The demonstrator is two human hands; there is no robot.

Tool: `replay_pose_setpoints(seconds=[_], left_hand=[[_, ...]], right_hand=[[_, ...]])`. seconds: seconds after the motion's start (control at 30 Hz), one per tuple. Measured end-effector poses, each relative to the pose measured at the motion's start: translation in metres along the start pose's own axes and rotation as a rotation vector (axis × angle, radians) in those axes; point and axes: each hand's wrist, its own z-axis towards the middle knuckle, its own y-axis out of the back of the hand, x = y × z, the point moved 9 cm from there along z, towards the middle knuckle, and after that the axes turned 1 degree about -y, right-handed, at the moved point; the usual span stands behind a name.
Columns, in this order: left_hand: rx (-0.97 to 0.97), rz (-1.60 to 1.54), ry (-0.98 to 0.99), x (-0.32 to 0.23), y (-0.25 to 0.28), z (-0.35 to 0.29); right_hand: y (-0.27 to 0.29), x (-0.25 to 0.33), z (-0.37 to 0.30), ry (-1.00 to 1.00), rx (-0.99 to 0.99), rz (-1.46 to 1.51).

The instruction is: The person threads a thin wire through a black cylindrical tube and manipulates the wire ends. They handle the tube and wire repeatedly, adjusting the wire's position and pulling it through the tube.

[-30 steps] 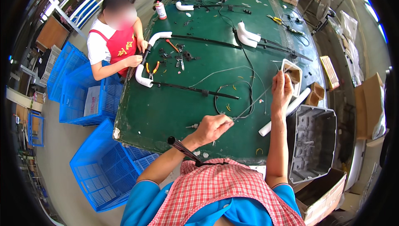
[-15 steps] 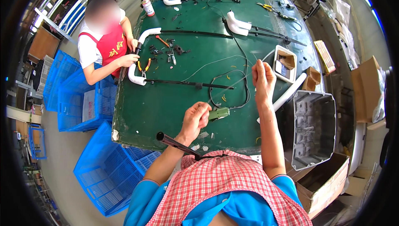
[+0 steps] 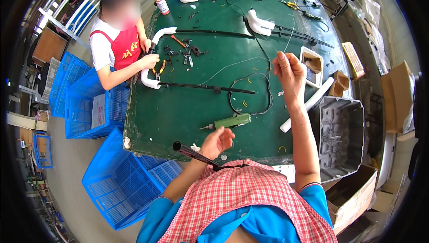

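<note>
On the green table (image 3: 172, 115), the black frame with white bends (image 3: 151, 82) lies with its rod ends unjoined, so it looks part-finished. Your left hand (image 3: 217, 142) is half open and empty, just beside the green power tool (image 3: 232, 121). Your right hand (image 3: 292, 71) has its fingertips closed, seemingly pinching a thin, pale, curved strand (image 3: 291, 36) above the table; whether it is fastened anywhere, I cannot tell.

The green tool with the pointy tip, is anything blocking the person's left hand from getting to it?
Nothing visible blocks it. The left hand is open, just on the near side of the green tool, which lies on the table. Whether they touch is hard to tell.
</note>
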Motion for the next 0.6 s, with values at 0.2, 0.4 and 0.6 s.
replay_pose_setpoints(seconds=[0.2, 0.4, 0.6], left_hand=[[0.011, 0.621, 0.059, -0.001, -0.015, -0.038], [-0.252, 0.873, -0.632, -0.110, -0.067, -0.032], [-0.174, 1.418, -0.975, -0.127, -0.121, -0.025]], right_hand=[[-0.003, 0.018, -0.006, 0.025, 0.040, 0.009], [-0.004, 0.054, -0.005, 0.075, 0.083, -0.116], [-0.025, 0.086, -0.009, 0.149, 0.168, -0.109]])
